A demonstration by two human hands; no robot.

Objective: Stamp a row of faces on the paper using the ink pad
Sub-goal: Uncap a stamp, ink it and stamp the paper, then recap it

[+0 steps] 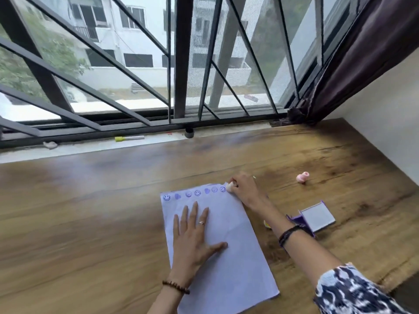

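Head view: left hand (193,232) spread flat on paper (226,257), near centre of wooden table (90,200); right hand (243,189) pinching small stamp (230,186), seemingly pressed at far right corner, ending row of faces (195,193); open ink pad (314,218) right of paper

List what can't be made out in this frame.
All head view:
- Stamp: mostly wrapped by the right hand; its face is hidden against the paper.
- Ink pad: near side covered by the right forearm; ink surface not visible.
- Yellow object beside the forearm: only a sliver shows, unidentifiable.
- Pink object on the table: too small to identify.
- Some stamped marks: blurred, design unclear.
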